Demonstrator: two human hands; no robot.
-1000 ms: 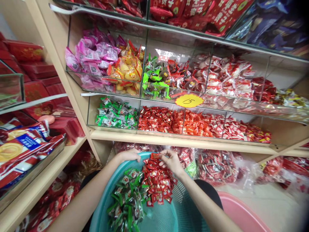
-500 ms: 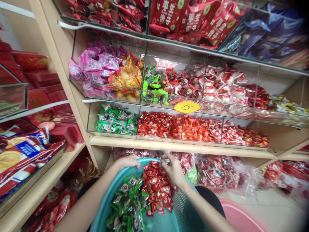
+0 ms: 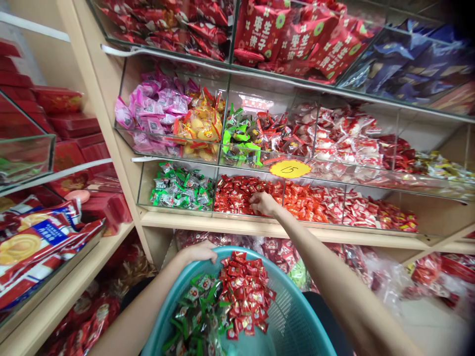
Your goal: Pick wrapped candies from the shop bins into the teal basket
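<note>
Reaching well needs left hand (image 3: pixel 201 252) gripping basket (image 3: pixel 293 309) rim firmly, right hand (image 3: pixel 264 203), grasp unclear, low at red candies (image 3: pixel 233 192) beyond basket.

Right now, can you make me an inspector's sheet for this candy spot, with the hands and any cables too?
Surface: pale wooden shelf under clear-sided bins.
Things: teal basket holding red sweets and green-wrapped sweets.
Clutter: bagged sweets below the shelf.
Left hand: gripping the basket's rim.
Right hand: at the small red sweets in the lowest bins; fingertips too small to judge.
Cables: nothing seen.
Surroundings: yellow "15" tag, blue packets upper right, red boxes at left.
</note>
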